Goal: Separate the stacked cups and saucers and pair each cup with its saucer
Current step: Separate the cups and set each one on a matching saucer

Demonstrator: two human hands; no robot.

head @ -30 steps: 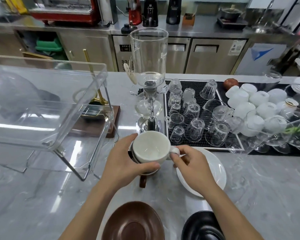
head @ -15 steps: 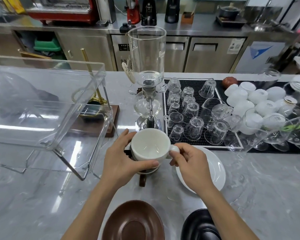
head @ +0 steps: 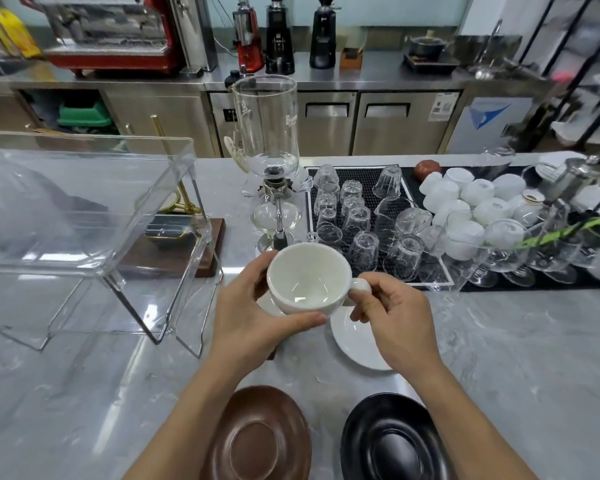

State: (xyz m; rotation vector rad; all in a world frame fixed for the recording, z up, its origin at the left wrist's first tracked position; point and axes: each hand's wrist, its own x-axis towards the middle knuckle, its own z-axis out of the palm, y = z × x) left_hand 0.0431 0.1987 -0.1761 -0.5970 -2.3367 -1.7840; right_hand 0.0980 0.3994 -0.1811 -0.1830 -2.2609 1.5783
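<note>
Grey marble counter (head: 499, 358) filling the lower frame, steel back bar beyond at twelve o'clock. Clear acrylic display case (head: 84, 216) tipped open at nine o'clock, over a wooden base. Black rubber mat (head: 368, 188) at one o'clock, packed with upturned glasses (head: 359, 220); upturned white cups (head: 478, 202) clustered just beyond at two o'clock. Glass siphon brewer (head: 267, 161) upright at twelve, directly behind the hands.

Dead centre: white cup (head: 309, 278), mouth up, held above the counter between both hands. Left hand (head: 246, 317) curled around the cup's left side, thumb lying along the near wall, fingers wrapped behind. Right hand (head: 395, 320) pinching the cup's handle (head: 359, 287) at three o'clock, thumb and forefinger closed on it, remaining fingers folded under.

White saucer (head: 357, 344) flat on the counter at four o'clock of the cup, partly under the right hand. Pale rim of another piece just visible beneath the cup at eight o'clock, with something dark below the left palm; impossible to tell what.

Brown saucer (head: 257, 438) at six o'clock near the bottom edge, black saucer (head: 392, 441) just beside it at five o'clock, both bare, the forearms crossing above them.
</note>
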